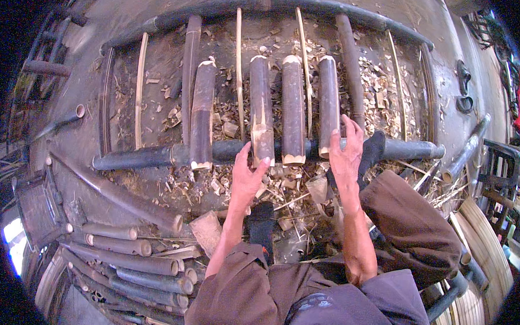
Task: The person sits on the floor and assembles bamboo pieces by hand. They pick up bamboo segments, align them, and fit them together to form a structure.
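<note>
Several short dark bamboo sections with pale trimmed ends lie side by side across a bamboo ladder-like frame on the ground. My left hand [249, 172] is at the near end of a split-faced bamboo section [261, 108]; its thumb touches the lower rim and its fingers are apart along the left side. Beside the rightmost bamboo section [329, 99] is my right hand [347, 151], fingers spread, thumb against the section's right edge. Between them rests another bamboo section [293, 109], untouched. At the left lies one more bamboo section [203, 112]. The frame's near pole [131, 158] passes beneath them.
Shavings [376, 100] cover the ground within and before the frame. Cut bamboo poles [130, 261] are piled at lower left, near a long loose pole [116, 192]. Bundled strips [483, 250] stand at right. Sandals [464, 89] lie beyond the frame's right end. My feet are near the frame.
</note>
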Action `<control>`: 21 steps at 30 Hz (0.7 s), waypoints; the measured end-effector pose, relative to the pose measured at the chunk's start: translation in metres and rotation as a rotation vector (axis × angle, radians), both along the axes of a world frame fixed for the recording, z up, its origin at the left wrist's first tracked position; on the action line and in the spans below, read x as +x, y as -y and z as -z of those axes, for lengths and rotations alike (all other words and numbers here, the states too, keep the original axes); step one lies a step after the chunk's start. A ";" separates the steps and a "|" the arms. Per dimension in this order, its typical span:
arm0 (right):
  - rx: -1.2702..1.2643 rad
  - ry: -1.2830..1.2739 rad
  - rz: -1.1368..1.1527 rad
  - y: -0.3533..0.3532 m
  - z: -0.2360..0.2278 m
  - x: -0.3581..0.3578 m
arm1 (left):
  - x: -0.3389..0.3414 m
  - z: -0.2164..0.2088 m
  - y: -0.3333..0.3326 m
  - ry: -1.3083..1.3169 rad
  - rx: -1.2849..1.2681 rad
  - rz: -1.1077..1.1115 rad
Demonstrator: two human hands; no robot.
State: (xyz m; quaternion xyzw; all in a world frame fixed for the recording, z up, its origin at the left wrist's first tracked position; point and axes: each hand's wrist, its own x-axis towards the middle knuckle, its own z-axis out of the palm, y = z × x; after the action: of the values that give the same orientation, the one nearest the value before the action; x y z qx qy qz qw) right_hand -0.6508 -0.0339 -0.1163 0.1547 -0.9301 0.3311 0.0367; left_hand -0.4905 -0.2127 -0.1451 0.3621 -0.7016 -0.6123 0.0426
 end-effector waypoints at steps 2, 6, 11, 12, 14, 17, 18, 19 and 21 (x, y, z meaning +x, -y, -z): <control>-0.107 0.043 -0.029 0.011 -0.009 0.009 | 0.000 -0.001 0.005 -0.111 0.485 -0.124; -0.306 0.197 -0.091 0.030 -0.012 0.031 | 0.009 -0.001 0.020 -0.341 1.210 -0.303; -0.406 0.481 -0.176 0.055 -0.013 0.053 | 0.003 -0.010 0.009 -0.182 0.845 -0.283; -0.396 0.510 -0.214 0.060 -0.012 0.055 | 0.000 -0.018 0.001 -0.184 0.694 -0.191; -0.602 0.731 -0.235 0.072 -0.007 0.062 | -0.005 -0.033 -0.015 -0.190 0.381 -0.015; -0.681 0.603 -0.130 0.071 -0.021 0.052 | -0.006 -0.041 -0.005 -0.294 0.051 0.289; -0.755 0.659 -0.085 0.065 -0.032 0.043 | -0.010 -0.044 0.001 -0.349 0.013 0.364; -0.860 0.675 -0.046 0.058 -0.039 0.037 | -0.020 -0.047 -0.001 -0.280 0.031 0.296; -0.739 0.627 0.015 0.045 -0.042 0.024 | -0.031 -0.024 -0.012 -0.097 -0.056 0.148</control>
State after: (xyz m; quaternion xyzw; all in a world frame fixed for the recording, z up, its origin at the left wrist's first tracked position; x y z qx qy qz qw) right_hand -0.6265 -0.0784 -0.0748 0.0172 -0.7176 0.6697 -0.1905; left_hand -0.5210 -0.2007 -0.1213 0.2781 -0.7403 -0.6107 0.0413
